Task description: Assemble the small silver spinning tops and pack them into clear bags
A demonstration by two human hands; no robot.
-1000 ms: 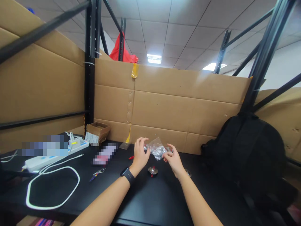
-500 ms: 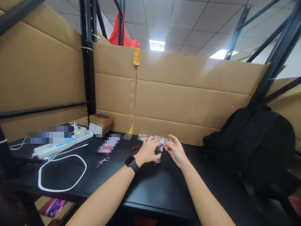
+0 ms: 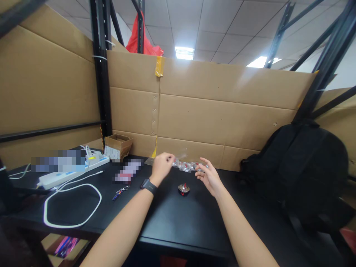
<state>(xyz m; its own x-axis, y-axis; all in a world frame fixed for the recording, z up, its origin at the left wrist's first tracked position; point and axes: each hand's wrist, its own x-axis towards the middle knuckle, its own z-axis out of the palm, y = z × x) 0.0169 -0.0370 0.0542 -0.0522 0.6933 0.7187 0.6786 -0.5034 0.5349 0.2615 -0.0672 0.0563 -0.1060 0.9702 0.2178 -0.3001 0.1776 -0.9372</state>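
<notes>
Clear plastic packets [image 3: 185,166] with shiny round pieces and red bits lie in a row at the back of the black table [image 3: 169,218]. My left hand [image 3: 162,167], a dark watch on its wrist, is closed at the left end of the row; its fingertips meet the plastic there. At the right end my right hand [image 3: 208,177] has its fingers apart, beside the packets, with nothing seen in its grip. Between my forearms a round silver piece with a red tip [image 3: 184,189] sits upright on the table.
On the left are a white power strip [image 3: 72,171], a looped white cable [image 3: 72,225], a small open carton [image 3: 119,146] and a keychain [image 3: 120,193]. A black backpack [image 3: 300,174] stands at the right. Cardboard walls [image 3: 194,115] close off the back.
My left hand has moved left and closed, uncovering the silver piece and more of the packets. The small red item near it is no longer visible. My right hand has barely moved.
</notes>
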